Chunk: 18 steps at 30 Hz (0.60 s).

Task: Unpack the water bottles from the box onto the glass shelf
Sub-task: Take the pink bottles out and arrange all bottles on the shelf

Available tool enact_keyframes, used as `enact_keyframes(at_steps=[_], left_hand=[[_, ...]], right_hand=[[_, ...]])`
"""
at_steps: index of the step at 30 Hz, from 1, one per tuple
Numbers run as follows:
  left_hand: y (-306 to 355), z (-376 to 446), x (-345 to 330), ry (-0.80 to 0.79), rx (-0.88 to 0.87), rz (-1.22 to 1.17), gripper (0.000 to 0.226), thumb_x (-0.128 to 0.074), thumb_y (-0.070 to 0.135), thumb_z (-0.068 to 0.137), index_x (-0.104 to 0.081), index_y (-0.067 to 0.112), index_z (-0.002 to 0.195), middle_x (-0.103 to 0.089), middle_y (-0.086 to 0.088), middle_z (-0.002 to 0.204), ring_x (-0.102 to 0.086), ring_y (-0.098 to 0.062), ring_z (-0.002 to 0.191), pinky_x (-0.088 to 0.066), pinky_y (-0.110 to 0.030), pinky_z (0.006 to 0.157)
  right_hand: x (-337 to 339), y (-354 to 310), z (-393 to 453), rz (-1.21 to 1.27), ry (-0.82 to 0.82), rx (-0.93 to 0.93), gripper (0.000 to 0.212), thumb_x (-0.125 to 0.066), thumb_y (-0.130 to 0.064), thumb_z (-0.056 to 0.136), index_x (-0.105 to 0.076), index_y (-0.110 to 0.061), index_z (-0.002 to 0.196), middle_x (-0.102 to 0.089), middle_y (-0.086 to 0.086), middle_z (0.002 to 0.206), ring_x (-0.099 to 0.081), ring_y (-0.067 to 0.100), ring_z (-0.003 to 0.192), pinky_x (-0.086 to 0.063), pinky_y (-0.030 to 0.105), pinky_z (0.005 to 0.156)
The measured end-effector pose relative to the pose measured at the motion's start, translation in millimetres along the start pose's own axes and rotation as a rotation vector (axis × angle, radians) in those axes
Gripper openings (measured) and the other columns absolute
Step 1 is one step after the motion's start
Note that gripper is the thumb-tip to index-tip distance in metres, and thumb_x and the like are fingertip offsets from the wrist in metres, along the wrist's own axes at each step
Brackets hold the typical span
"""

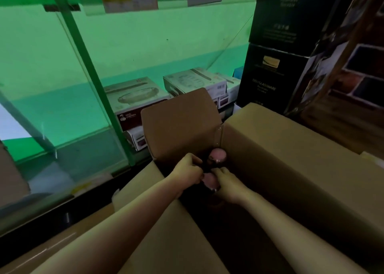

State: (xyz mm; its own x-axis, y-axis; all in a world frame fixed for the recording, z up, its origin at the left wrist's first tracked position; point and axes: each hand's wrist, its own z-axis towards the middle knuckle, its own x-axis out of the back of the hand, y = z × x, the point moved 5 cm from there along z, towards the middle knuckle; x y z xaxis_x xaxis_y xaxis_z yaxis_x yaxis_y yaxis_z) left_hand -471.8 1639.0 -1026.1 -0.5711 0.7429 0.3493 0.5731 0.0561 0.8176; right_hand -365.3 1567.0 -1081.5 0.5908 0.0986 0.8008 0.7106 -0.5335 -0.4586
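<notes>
**Both hands inside the open box, at the pink bottle tops**

The cardboard box [270,149] stands open, its far flap [180,119] raised upright. Two pink-topped water bottles are visible in its dark interior. The nearer bottle [209,180] sits directly between the two hands, its pink top showing in the gap between them. The farther bottle [217,155] stands just beyond, near the box's far right inner corner and apart from both hands.

The left hand [188,170] reaches in from the lower left, forearm extended over the box's left flap, knuckles up, fingers curled tightly at the left side of the nearer bottle's top. Whether the fingers actually grip it cannot be told; the contact is hidden in shadow. The right hand [228,183] comes in from the lower right, fingers curled over the right side of the same top and touching it.

The glass shelf [68,140] lies to the left of the box, with a green upright [87,65] in front of it. White packaged boxes [135,99] are stacked behind the raised flap, and black cartons [270,76] stand to the right.
</notes>
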Motion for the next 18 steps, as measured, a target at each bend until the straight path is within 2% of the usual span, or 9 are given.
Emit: enact_keyframes(at_steps=[3, 7, 9, 13, 16, 18], left_hand=[[-3.3, 6.4, 4.4, 0.003, 0.021, -0.024, 0.03, -0.045, 0.001, 0.087, -0.048, 0.016, 0.113, -0.058, -0.004, 0.089, -0.051, -0.009, 0.061, -0.037, -0.018, 0.044], [-3.2, 7.6, 3.2, -0.022, 0.0, -0.004, 0.035, -0.042, -0.003, 0.086, -0.049, 0.017, 0.114, -0.054, 0.001, 0.09, -0.052, -0.009, 0.07, -0.036, -0.017, 0.047], [-2.2, 5.8, 4.2, -0.023, -0.014, -0.003, 0.037, -0.041, -0.003, 0.085, -0.049, 0.016, 0.115, -0.052, 0.002, 0.091, -0.053, -0.01, 0.075, -0.038, -0.019, 0.05], [0.8, -1.9, 12.1, 0.012, -0.044, 0.003, 0.032, -0.044, -0.001, 0.086, -0.048, 0.016, 0.112, -0.052, 0.001, 0.088, -0.053, -0.016, 0.073, -0.045, -0.032, 0.06], [8.3, -11.3, 17.2, 0.003, -0.073, 0.016, 0.041, -0.05, -0.001, 0.085, -0.045, 0.012, 0.123, -0.051, 0.001, 0.093, -0.054, -0.016, 0.076, -0.047, -0.037, 0.07], [16.1, -20.5, 20.4, -0.015, -0.088, 0.024, 0.052, -0.059, 0.001, 0.083, -0.04, 0.01, 0.13, -0.053, -0.002, 0.101, -0.058, -0.02, 0.089, -0.049, -0.037, 0.078]], right_hand=[[-8.3, 0.2, 13.4, -0.044, -0.013, -0.003, 0.072, -0.06, -0.02, 0.088, -0.021, -0.019, 0.149, -0.026, 0.011, 0.151, -0.035, 0.033, 0.134, -0.036, 0.041, 0.108], [-9.9, -1.8, 18.9, -0.122, 0.026, -0.001, 0.063, -0.058, -0.02, 0.089, -0.029, -0.017, 0.145, -0.033, 0.011, 0.146, -0.04, 0.032, 0.129, -0.042, 0.042, 0.1], [-6.6, -3.7, 14.4, -0.157, 0.059, 0.001, 0.065, -0.061, -0.024, 0.087, -0.03, -0.018, 0.144, -0.034, 0.01, 0.145, -0.04, 0.031, 0.128, -0.043, 0.041, 0.099], [14.9, -14.2, -4.4, -0.135, 0.152, 0.016, 0.077, -0.07, -0.032, 0.079, -0.03, -0.018, 0.144, -0.034, 0.007, 0.145, -0.04, 0.029, 0.128, -0.042, 0.04, 0.101], [43.1, -29.3, -24.9, -0.125, 0.231, 0.039, 0.073, -0.072, -0.037, 0.074, -0.039, -0.018, 0.137, -0.042, 0.005, 0.133, -0.045, 0.025, 0.12, -0.046, 0.037, 0.093], [65.5, -42.0, -40.9, -0.132, 0.296, 0.056, 0.065, -0.07, -0.041, 0.073, -0.045, -0.019, 0.129, -0.046, 0.002, 0.122, -0.048, 0.023, 0.114, -0.046, 0.035, 0.086]])
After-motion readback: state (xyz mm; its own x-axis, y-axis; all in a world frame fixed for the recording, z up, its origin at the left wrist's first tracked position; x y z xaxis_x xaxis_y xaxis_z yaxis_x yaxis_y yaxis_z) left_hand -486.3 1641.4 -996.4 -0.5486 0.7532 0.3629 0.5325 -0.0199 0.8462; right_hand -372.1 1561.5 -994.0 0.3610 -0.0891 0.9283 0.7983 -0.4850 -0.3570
